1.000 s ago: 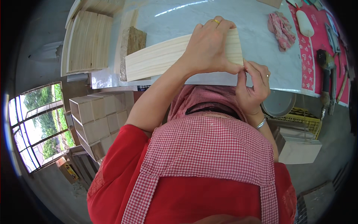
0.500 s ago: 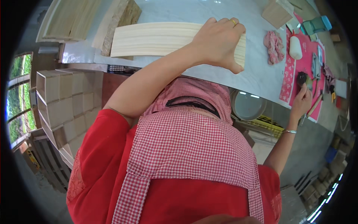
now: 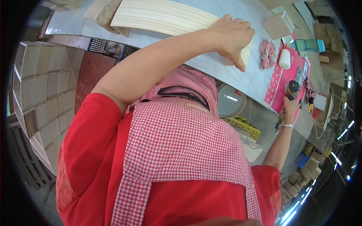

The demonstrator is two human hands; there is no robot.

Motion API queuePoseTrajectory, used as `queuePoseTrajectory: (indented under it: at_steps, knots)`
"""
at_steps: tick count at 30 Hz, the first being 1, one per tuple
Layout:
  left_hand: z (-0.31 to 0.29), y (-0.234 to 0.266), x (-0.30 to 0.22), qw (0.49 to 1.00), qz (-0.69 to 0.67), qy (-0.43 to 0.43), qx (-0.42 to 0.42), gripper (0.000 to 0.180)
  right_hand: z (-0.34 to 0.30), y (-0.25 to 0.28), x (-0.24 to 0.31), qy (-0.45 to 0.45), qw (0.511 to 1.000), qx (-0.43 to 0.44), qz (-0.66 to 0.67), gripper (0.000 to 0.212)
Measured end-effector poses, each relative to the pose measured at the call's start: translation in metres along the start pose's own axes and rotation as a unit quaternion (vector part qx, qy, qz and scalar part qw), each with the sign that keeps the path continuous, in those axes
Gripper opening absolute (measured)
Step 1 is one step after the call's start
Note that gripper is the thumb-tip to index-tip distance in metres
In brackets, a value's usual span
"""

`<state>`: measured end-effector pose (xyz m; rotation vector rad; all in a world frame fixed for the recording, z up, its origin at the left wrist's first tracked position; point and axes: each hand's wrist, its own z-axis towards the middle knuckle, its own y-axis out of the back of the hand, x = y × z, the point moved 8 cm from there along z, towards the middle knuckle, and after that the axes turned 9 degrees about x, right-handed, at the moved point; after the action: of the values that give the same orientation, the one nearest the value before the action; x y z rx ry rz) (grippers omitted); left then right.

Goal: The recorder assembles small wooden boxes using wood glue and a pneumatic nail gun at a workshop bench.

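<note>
A long pale wooden board [image 3: 166, 17] lies across the table, its left end resting on another piece of wood. My left hand [image 3: 233, 39] is closed over the board's right end, with the thumb bent down at the near edge. Off to the right, my right hand [image 3: 290, 104] grips a dark hand tool [image 3: 292, 89] with a black rounded end and a yellowish part. That tool is held above a pink patterned mat [image 3: 277, 84]; its exact kind is unclear. Beside the mat lies a crumpled pink cloth [image 3: 267, 54].
A white bottle [image 3: 284, 59], a teal-lidded container [image 3: 311, 45] and a wooden block [image 3: 278, 25] stand at the right. Under the table's front edge is a round basin [image 3: 230, 100]. Stacked wooden boxes [image 3: 47, 84] stand at left.
The view has turned toward the right, so the board now slants. My right hand has lifted the dark tool, which shows more fully. My left hand stays on the board's end.
</note>
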<state>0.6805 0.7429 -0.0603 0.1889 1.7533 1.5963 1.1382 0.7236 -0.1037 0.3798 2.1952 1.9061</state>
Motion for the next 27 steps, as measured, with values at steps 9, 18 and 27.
queuePoseTrajectory:
  at_steps: [9, 18, 27]
  knots:
    - [-0.001, -0.003, -0.004, 0.999, 0.023, -0.024, 0.017, 0.087, -0.102, 0.105, 0.168, 0.242, 0.951, 0.064, 0.181, 0.034]
    - [-0.002, -0.003, -0.004, 1.000, 0.020, -0.022, -0.005, 0.076, -0.134, 0.124, 0.237, 0.322, 0.917, 0.202, 0.119, 0.040]
    - [-0.005, 0.012, -0.006, 0.999, -0.036, -0.036, -0.015, 0.074, -0.134, 0.127, 0.252, 0.372, 0.904, 0.177, 0.117, 0.037]
